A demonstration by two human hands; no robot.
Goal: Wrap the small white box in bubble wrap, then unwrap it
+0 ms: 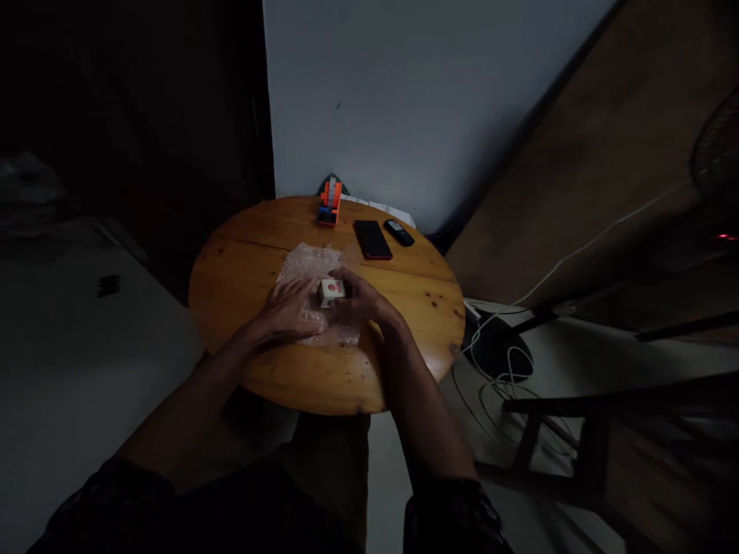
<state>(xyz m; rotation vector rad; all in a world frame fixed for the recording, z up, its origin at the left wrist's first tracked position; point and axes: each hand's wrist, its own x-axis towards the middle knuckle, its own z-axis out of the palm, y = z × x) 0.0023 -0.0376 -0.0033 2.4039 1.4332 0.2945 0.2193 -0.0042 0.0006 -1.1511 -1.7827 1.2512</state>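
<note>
Head view: small white printed carton (332, 292) sits on bubble wrap (301, 263), round wooden worktop (236, 265) beneath. Right hand (367, 298) nearer, fingers curled about carton's right side; firm grip, cannot tell. Left hand (289, 309) open, spread on wrap, left of carton. Long axis unclear.

box (331, 292) print unreadable; fan (719, 142) cropped
</note>
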